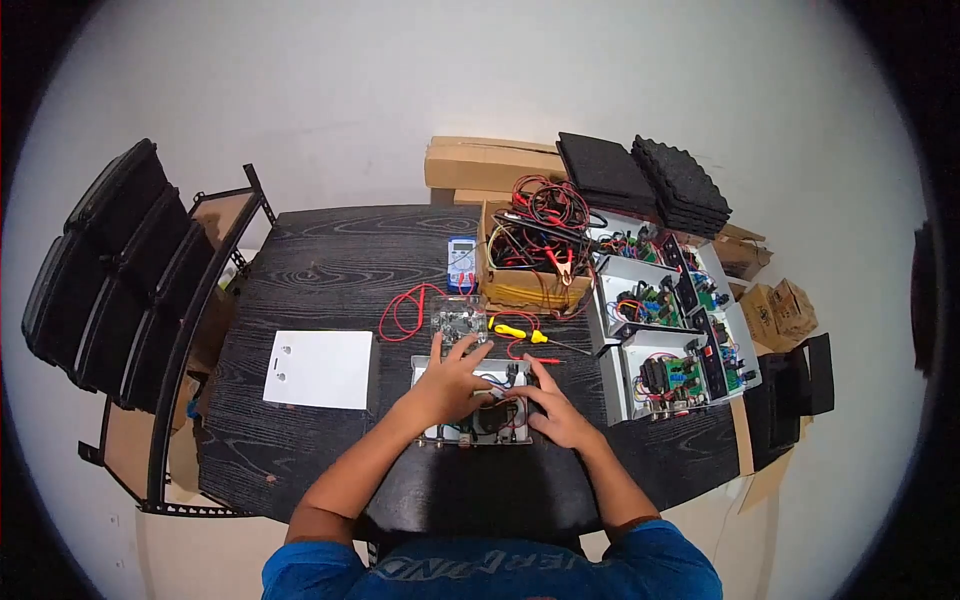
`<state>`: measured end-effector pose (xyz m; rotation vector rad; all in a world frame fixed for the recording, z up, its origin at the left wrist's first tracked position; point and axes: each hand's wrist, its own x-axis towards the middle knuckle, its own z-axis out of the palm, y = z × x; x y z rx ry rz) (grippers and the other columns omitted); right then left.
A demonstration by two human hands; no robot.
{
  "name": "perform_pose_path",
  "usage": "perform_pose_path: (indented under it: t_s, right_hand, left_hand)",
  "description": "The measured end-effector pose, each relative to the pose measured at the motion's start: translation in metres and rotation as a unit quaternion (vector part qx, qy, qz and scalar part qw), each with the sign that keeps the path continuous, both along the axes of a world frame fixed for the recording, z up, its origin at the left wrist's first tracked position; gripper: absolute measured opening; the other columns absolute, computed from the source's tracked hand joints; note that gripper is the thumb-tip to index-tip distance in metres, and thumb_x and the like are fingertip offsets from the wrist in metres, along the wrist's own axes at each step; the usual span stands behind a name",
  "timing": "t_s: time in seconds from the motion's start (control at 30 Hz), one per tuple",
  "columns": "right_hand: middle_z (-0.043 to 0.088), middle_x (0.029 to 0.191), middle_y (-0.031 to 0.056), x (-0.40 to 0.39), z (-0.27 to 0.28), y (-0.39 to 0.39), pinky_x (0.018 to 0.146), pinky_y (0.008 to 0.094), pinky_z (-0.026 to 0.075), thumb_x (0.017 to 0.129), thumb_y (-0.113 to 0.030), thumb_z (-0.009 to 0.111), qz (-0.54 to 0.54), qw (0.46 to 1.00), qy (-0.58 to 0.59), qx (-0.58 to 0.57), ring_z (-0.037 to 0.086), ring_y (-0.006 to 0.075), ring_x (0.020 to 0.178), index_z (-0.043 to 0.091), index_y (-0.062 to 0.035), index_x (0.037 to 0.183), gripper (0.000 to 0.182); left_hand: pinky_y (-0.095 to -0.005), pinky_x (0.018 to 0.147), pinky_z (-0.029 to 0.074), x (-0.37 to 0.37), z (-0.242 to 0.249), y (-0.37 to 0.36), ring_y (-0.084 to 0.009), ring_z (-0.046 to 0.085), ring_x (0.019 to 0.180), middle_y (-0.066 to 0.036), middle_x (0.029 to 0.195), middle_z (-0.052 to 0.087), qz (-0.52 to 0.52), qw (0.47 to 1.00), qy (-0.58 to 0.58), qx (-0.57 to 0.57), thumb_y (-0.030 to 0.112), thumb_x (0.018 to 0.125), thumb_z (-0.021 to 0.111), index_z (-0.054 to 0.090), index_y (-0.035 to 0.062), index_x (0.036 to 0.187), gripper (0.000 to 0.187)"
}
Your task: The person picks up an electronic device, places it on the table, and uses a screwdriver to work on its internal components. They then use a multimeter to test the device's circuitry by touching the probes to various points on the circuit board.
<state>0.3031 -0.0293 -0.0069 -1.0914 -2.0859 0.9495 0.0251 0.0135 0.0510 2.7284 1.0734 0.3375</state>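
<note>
A: Metal chassis box [440,372], open-topped, sits at the near edge of the black wood-grain table [330,260], directly in front of the person. Wiring and a dark component show inside it.

B: Hands?

A: Both are on it. Left hand [447,385] lies flat over the middle of the box, fingers spread and pointing away from the body. Right hand [553,410] rests on the box's right end, fingers curled toward the interior. Cannot tell whether either one is pinching a wire or part; the fingertips are too small to read.

B: Surroundings?

A: Just beyond the box: a clear plastic case [458,318] of small parts, with red test leads [404,312] looping to its left. A blue multimeter [461,262] lies farther back. A yellow-handled screwdriver [520,332] lies right of the clear case. A cardboard box [525,285] full of tangled red and black cables stands behind that.

B: Right side?

A: Three open white enclosures [660,320] with green circuit boards, in a row, near the hands but apart. A white sheet [320,369] with two holes lies to the left, well apart. Black foam mats [645,180] are stacked at the far right, beyond the table.
</note>
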Motion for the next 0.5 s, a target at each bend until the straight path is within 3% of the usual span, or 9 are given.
perform_pose_path:
  t_s: [0.07,0.17,0.27,0.5]
  right_hand:
    - [0.020,0.171,0.0294,-0.004,-0.001,-0.003,0.125,0.0541,0.028,0.073,-0.034,0.095,-0.043,0.999,0.001,0.011,0.024,0.0475,0.157,0.072,-0.0167,0.132,0.066]
    - [0.025,0.169,0.0293,-0.017,0.006,-0.005,0.125,0.0538,0.028,0.073,-0.032,0.095,-0.059,0.997,-0.008,0.041,0.027,0.0471,0.156,0.077,-0.0170,0.126,0.057]
    - [0.027,0.169,0.0288,-0.025,0.016,-0.005,0.124,0.0527,0.030,0.071,-0.029,0.096,-0.076,0.996,-0.040,0.034,0.031,0.0462,0.155,0.079,-0.0171,0.121,0.053]
    - [0.028,0.168,0.0298,-0.023,0.007,0.000,0.123,0.0523,0.032,0.066,-0.031,0.098,-0.081,0.995,-0.041,0.030,0.035,0.0471,0.153,0.081,-0.0197,0.118,0.055]
  left_hand:
    - [-0.0742,0.123,0.014,-0.008,-0.004,-0.002,-0.0432,0.025,0.157,-0.017,0.169,0.034,-0.012,0.999,-0.040,-0.003,0.049,0.090,0.078,0.081,0.0268,0.122,0.039]
    - [-0.0722,0.124,0.011,-0.013,0.020,-0.010,-0.0491,0.016,0.159,-0.023,0.173,0.021,-0.016,0.999,0.012,-0.041,0.071,0.077,0.079,0.074,0.0263,0.136,0.074]
    - [-0.0727,0.124,0.009,-0.016,0.036,-0.018,-0.0499,0.011,0.160,-0.024,0.175,0.012,-0.024,0.991,0.070,-0.112,0.081,0.058,0.083,0.069,0.0256,0.143,0.102]
    - [-0.0735,0.124,0.009,-0.017,0.039,-0.018,-0.0478,0.011,0.161,-0.022,0.175,0.010,-0.029,0.985,0.123,-0.120,0.077,0.054,0.087,0.058,0.0240,0.153,0.116]
